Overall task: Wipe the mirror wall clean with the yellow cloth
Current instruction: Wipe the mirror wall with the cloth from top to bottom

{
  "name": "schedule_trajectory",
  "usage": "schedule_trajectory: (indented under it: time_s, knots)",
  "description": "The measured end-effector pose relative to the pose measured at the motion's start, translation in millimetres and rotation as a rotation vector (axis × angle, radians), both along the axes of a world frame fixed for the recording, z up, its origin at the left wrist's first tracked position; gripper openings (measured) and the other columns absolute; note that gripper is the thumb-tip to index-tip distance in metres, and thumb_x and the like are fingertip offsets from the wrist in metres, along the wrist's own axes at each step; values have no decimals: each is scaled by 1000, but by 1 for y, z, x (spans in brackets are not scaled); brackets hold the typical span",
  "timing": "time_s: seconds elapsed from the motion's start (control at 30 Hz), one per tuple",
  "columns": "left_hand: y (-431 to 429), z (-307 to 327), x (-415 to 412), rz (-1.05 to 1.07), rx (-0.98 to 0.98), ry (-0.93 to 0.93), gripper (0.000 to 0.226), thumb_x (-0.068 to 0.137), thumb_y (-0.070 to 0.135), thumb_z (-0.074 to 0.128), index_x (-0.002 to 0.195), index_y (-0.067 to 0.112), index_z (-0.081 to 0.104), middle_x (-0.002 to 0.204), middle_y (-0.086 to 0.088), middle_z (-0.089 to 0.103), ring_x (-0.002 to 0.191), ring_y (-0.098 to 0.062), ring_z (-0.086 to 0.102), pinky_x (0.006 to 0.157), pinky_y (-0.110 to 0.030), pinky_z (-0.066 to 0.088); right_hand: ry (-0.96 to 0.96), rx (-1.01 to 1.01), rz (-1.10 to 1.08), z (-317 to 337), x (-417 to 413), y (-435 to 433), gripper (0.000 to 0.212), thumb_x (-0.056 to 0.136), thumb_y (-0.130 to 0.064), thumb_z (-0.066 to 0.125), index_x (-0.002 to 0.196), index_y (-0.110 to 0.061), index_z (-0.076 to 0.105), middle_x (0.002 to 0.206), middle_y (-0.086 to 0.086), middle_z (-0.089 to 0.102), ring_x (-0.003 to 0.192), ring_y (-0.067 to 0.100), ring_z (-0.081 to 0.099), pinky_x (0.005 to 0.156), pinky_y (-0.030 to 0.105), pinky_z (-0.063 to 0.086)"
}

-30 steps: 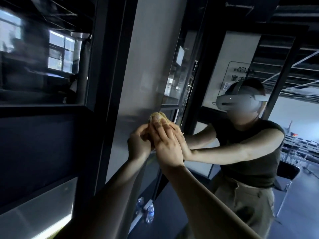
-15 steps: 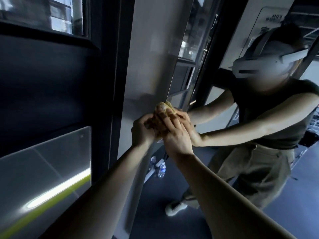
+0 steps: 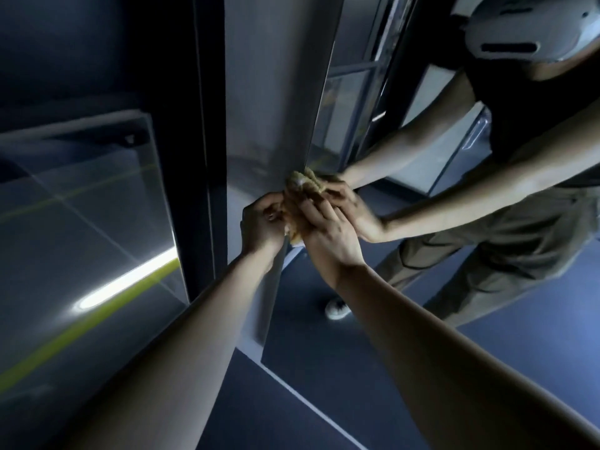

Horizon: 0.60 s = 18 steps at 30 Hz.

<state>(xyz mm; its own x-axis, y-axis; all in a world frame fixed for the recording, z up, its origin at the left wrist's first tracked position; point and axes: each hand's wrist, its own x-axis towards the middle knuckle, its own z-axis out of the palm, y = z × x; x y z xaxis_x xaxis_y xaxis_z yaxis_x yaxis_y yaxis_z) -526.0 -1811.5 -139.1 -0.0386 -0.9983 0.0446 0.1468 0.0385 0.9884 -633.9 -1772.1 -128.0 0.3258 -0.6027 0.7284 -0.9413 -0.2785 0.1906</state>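
The fingers of the right hand are laid nearly straight over the yellow cloth, which is pressed flat against the mirror wall. No curl round the cloth is seen on this hand. Just to their left, the fingers of the left hand are curled in, and the cloth's near edge is gripped by them. A bunched part of the cloth is seen beyond the right fingertips, and a small fold shows below, between the two hands.

The cloth is held right at the mirror's left edge, where it meets a grey panel that runs up past the fingertips. Touching the cloth from the far side, the reflected hand is seen in the glass. Further right of the fingers, the rest of the reflection is shown: a white headset, olive trousers and, below the hands, a white shoe.

Left of the left hand a dark frame stands upright. Beyond it a glass pane is set, in which a bright strip is reflected. Below both forearms the dark blue floor is seen.
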Motion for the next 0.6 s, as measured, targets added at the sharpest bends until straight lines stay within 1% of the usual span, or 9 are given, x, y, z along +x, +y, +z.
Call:
schedule_trajectory:
  time_s: [0.07, 0.1, 0.13, 0.17, 0.23, 0.3, 0.4, 0.47, 0.6]
  knots:
    - [-2, -14, -2, 19, -3, -9, 30, 87, -6, 50, 94, 15, 71, 87, -3, 63, 88, -24, 58, 85, -42, 49, 18, 44, -2, -19, 1, 2, 44, 84, -5, 43, 126, 2, 58, 131, 14, 58, 125, 30, 45, 98, 35, 42]
    - [-4, -20, -3, 27, 9, 33, 33, 88, -8, 49, 90, 15, 72, 86, -4, 61, 88, -24, 55, 84, -40, 46, 14, 52, 3, -26, 2, 2, 44, 84, -4, 43, 125, 2, 58, 130, 14, 58, 123, 32, 49, 94, 37, 47]
    - [-4, -26, -4, 20, 41, 109, 38, 88, -8, 48, 79, 19, 73, 82, -6, 60, 86, -25, 53, 82, -42, 45, 20, 60, 8, -32, 1, 1, 44, 84, -3, 43, 125, 3, 59, 130, 14, 58, 122, 32, 50, 91, 38, 49]
    - [-5, -34, -4, 18, 55, 168, 41, 89, -9, 47, 72, 21, 71, 79, -8, 59, 84, -26, 53, 80, -43, 44, 31, 51, 11, -39, 0, -1, 44, 84, -3, 43, 124, 3, 59, 129, 13, 59, 122, 31, 50, 90, 38, 50]
    - [-1, -50, -4, 4, 48, 193, 37, 89, -11, 47, 74, 17, 66, 79, -12, 58, 81, -26, 52, 75, -42, 43, 37, 29, 8, -56, -1, -1, 43, 85, -4, 42, 124, 2, 60, 128, 12, 60, 123, 28, 46, 91, 37, 50]
    - [2, -66, -4, -10, 36, 244, 41, 89, -13, 45, 72, 17, 67, 78, -12, 55, 75, -24, 49, 68, -35, 42, 32, 48, 8, -70, -1, 0, 42, 87, -4, 40, 123, 1, 60, 128, 11, 60, 124, 26, 43, 91, 36, 50]
    - [-2, -88, -5, -62, 88, 426, 51, 88, -12, 43, 58, 19, 70, 76, -9, 46, 66, -20, 44, 60, -27, 41, 21, 59, 16, -90, -2, -1, 41, 87, -3, 41, 122, 0, 61, 126, 10, 61, 123, 24, 41, 88, 36, 51]
    - [-4, -103, -4, -90, 101, 436, 51, 88, -12, 44, 59, 20, 71, 77, -8, 44, 65, -19, 44, 60, -25, 42, 28, 48, 28, -103, -3, -1, 40, 87, -2, 43, 122, 0, 61, 127, 9, 61, 123, 24, 42, 85, 36, 53]
    - [-5, -133, -4, -75, 101, 388, 53, 88, -13, 45, 59, 23, 71, 74, -8, 49, 64, -13, 48, 59, -20, 45, 41, 43, 25, -132, -3, -4, 40, 86, 1, 49, 125, -1, 60, 129, 7, 60, 125, 22, 43, 92, 33, 48]
